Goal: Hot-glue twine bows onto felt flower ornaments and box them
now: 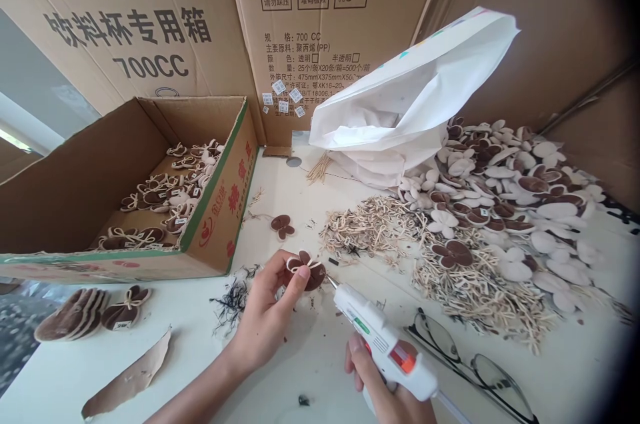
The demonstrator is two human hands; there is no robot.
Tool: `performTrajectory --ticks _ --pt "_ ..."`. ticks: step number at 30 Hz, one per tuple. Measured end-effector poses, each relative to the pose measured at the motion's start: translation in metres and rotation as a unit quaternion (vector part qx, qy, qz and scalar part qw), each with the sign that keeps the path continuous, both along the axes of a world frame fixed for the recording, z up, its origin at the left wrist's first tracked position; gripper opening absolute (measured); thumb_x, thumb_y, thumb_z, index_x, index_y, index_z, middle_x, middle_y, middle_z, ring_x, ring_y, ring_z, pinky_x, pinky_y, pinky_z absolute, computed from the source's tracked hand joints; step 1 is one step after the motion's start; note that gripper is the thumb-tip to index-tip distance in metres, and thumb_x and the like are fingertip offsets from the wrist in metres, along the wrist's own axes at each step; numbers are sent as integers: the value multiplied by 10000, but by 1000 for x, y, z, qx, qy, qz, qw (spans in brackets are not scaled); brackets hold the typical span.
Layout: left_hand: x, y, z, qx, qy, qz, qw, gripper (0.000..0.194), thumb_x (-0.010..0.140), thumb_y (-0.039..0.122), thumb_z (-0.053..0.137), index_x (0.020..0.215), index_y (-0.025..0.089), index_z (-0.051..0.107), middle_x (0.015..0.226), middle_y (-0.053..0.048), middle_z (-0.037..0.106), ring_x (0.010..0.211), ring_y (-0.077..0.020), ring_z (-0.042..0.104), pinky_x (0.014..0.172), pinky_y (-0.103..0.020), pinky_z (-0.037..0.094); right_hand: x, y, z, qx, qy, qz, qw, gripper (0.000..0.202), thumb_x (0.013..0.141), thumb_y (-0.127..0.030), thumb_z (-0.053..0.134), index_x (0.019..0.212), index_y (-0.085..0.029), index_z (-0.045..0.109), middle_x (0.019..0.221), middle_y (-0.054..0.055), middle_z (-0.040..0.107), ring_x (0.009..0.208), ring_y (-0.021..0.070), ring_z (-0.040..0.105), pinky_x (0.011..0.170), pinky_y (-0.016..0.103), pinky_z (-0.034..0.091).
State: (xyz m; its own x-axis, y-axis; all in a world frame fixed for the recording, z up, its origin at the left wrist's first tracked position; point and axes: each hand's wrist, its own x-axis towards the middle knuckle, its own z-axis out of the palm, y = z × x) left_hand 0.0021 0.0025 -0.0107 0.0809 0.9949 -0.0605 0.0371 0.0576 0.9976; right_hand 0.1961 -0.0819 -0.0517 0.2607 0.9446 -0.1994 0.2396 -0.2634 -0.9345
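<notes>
Between thumb and fingers my left hand [273, 307] pinches a small brown fabric flower-shaped piece [315, 275] with a cream cord bow on it. My right hand [375, 377] is wrapped round a white hot glue gun [383, 337]. Its metal nozzle points up and left, close to the piece's right edge; whether they touch I cannot tell. Beyond my left hand a loose brown piece [283, 227] lies on the table. Cream cord bows [365, 227] are heaped to the right, with another brown piece [453, 254] on top of them.
An open cardboard box [205, 227] at left holds several bowed pieces. A large pile of pieces [520, 184] lies at right beside a white bag [380, 137]. Eyeglasses [460, 361] rest right of the glue gun. Stacked brown pieces [75, 317] and torn cardboard [127, 374] are front left.
</notes>
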Motion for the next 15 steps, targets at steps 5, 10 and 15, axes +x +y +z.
performTrajectory --ticks 5,10,15 --pt "0 1 0 0 -2 -7 1000 357 1114 536 590 954 217 585 898 -13 599 832 -184 548 757 -293 434 0 0 3 6 -4 -14 1000 573 918 -762 722 657 -254 677 598 14 585 498 217 565 575 372 557" --pt "0 0 -1 8 4 -12 1000 359 1114 531 596 939 218 577 889 -6 581 812 -174 529 746 -287 436 -1 0 3 -7 15 -9 1000 560 918 -759 716 675 -258 663 593 10 591 499 220 575 569 369 552" --pt "0 0 -4 8 0 -15 1000 348 1113 524 605 945 220 583 896 -1 569 814 -168 515 750 -284 442 0 0 3 6 9 -10 1000 554 914 -749 731 682 -248 690 626 24 615 502 218 581 580 375 555"
